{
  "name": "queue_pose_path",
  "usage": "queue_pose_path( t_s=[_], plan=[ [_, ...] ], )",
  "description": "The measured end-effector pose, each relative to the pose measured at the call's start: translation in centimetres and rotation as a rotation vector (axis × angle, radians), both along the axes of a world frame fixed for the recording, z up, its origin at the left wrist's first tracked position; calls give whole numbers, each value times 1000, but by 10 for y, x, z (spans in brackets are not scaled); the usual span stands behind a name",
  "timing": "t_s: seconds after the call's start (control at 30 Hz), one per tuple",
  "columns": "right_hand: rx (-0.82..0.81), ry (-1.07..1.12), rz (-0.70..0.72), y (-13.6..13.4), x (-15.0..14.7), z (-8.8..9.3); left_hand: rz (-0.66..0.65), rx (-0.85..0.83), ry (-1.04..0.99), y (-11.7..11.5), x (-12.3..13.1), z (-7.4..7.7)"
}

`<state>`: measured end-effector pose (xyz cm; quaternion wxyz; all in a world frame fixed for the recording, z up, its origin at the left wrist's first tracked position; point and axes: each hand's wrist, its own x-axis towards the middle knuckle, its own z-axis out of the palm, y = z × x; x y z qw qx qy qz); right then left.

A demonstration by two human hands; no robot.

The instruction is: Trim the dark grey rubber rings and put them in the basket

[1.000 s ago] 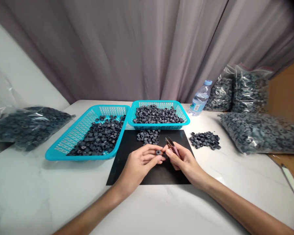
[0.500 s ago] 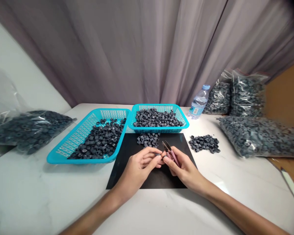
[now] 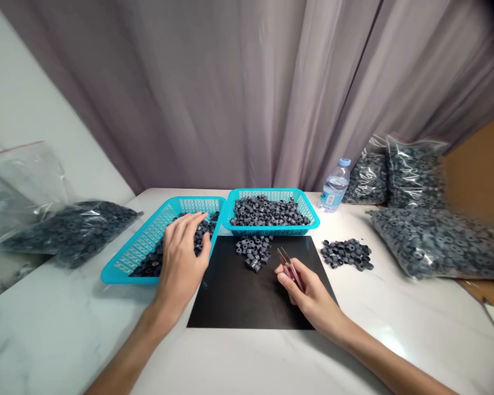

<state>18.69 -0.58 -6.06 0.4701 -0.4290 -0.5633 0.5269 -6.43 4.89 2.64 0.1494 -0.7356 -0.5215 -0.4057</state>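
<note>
My left hand (image 3: 183, 255) is over the left blue basket (image 3: 127, 266), fingers stretched out and thumb apart. Small dark grey ring-shaped pieces (image 3: 148, 265) fill much of that basket; the hand covers part of them. Nothing shows in the hand. My right hand (image 3: 307, 291) is closed around pink-handled snips (image 3: 290, 269), whose two dark blades point up and away over the black mat (image 3: 242, 302). The blade tips stand slightly apart. A loose pile of the same rings (image 3: 254, 252) lies at the mat's far edge, left of the blades.
A second blue basket (image 3: 271, 231) full of rings stands behind the mat. Right of the mat lies another small ring pile (image 3: 346, 254). A water bottle (image 3: 336, 186) stands behind it. Bags of rings (image 3: 432, 241) fill the right side; another bag (image 3: 86, 225) lies left.
My left hand has moved from beside the right hand to above the left basket, and its fingers have opened out. My right hand keeps the snips. The view has tilted slightly.
</note>
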Motion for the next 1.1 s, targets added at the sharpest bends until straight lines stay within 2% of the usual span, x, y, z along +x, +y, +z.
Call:
queue_pose_path(
  t_s=[0.1, 0.17, 0.23, 0.33, 0.47, 0.63, 0.9, 1.0, 1.1],
  plan=[
    [-27, 35, 14, 0, -1, 1, -164, -88, 5, -14, 17, -5],
    [-50, 98, 32, 1, -1, 4, -341, -251, -8, -30, 35, -13],
    [-63, 159, 40, 0, -1, 8, -459, -456, -80, -43, 52, -23],
    [-90, 223, 64, -1, 0, 14, -561, -710, -315, -53, 67, -36],
    [-110, 262, 108, -4, 2, 20, -627, -883, -601, -49, 69, -39],
    [-125, 276, 115, -4, 4, 21, -647, -918, -665, -42, 65, -37],
    [-117, 316, 46, 2, 10, 15, -612, -865, -618, -42, 65, -33],
    [-121, 329, 67, 2, 12, 16, -614, -857, -619, -43, 64, -29],
    [-123, 335, 99, 1, 13, 18, -632, -889, -710, -41, 64, -26]
  ],
)
